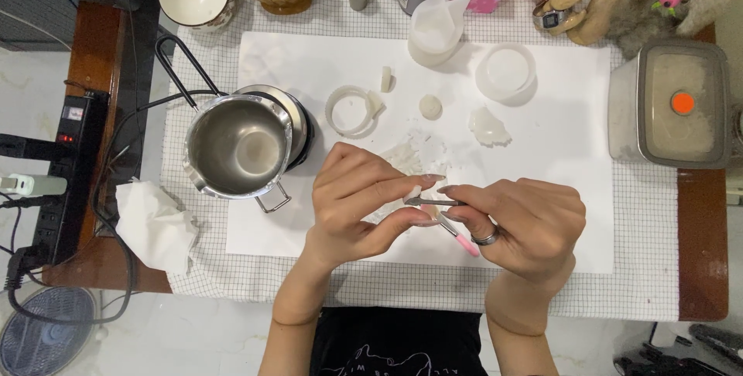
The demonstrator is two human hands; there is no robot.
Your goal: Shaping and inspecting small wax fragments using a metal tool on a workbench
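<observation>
**A:** What have I got in hand from here?

**B:** My left hand is pinched shut on a small white wax piece, thumb and forefinger closed round it. My right hand is closed on a pair of metal tweezers with a pink-tipped tool tucked under the fingers. The tweezer tips meet the wax piece above the near edge of the white paper sheet.

**A:** How would I work it cleanly?

**B:** I judge a light grip best: wax crumbles, so I'd steady the wax piece with the left hand and pull straight along the tweezers, not twist. I'd stay over the wax flakes so bits land on the paper sheet.

**A:** Anything nearby?

**B:** The steel melting pot stands at the sheet's left edge, just beside my left hand; I'd keep that wrist off its rim.
</observation>
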